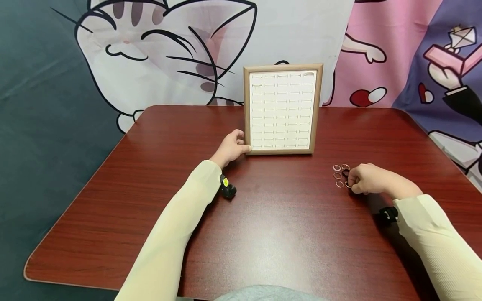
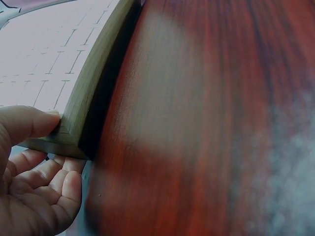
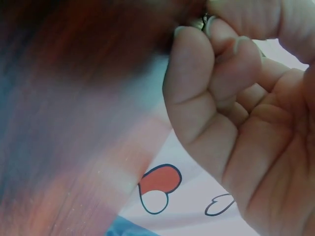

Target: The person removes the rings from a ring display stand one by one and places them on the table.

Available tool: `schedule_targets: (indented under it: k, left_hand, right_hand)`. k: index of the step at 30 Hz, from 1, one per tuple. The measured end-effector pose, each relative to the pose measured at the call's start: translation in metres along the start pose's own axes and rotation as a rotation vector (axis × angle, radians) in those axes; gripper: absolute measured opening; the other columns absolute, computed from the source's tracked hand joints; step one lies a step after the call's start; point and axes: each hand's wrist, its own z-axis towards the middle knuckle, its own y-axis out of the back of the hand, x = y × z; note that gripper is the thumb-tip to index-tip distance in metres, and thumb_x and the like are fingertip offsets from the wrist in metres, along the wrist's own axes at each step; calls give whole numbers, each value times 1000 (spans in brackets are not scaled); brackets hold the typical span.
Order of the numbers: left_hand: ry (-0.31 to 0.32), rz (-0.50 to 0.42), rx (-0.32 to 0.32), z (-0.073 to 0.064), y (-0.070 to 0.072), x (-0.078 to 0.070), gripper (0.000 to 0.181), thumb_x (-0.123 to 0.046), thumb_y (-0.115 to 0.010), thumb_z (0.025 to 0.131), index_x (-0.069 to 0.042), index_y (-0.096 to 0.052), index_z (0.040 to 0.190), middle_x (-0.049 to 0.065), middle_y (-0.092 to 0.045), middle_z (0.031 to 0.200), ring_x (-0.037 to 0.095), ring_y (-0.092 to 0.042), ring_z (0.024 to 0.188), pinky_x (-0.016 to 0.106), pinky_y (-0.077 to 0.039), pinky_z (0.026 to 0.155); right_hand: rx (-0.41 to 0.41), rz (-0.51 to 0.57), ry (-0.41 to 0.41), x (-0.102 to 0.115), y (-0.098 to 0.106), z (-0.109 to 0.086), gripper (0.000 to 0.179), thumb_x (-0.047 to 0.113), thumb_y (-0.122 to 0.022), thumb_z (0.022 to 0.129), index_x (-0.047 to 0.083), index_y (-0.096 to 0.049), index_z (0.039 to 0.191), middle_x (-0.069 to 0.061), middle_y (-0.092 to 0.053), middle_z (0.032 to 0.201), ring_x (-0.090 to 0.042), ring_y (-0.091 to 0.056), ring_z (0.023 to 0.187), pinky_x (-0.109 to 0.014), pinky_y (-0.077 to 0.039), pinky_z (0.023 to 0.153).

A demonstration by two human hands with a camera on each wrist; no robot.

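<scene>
Right hand pinches one ring from the cluster of rings (picking stage); left hand grips the ring display frame. Next, carry it to a slot.

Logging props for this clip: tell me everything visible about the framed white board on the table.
The framed board is a rectangle with a light wood-look frame around a white panel divided into a grid of small slotted rows. It stands nearly upright, portrait-wise, at the far middle of the dark red table. A few slots near the top look faintly marked; what they hold is too small to tell. The left hand holds its lower left corner, thumb pressed on the frame's front face. The rings lie apart from it, to the right.
</scene>
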Motion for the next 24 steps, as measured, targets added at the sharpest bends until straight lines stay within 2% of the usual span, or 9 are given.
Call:
schedule_targets:
  k: [11,18,24]
  left_hand:
    - [-7,1,3,2,0,2,45,-12,-68,79,-7,-45,116,15,-58,111,22,-52,100,34,-43,85]
    - [-1,-9,4,1,0,4,46,-13,-68,79,-7,-45,118,15,-57,112,22,-52,101,34,-42,86]
    - [5,-15,-10,0,-1,7,45,-12,-67,79,-6,-44,117,16,-58,110,23,-53,99,34,-43,85]
  right_hand:
    - [-24,-26,8,3,0,-3,7,4,-59,67,5,-58,73,4,-53,58,-10,-51,51,-26,-41,50]
    - [-24,-71,43,8,3,-3,6,4,-60,67,6,-58,72,4,-53,58,-9,-50,50,-26,-39,51]
    - [-113,-162,79,19,9,-1,7,6,-62,67,11,-58,70,6,-51,61,-9,-46,57,-26,-37,55]
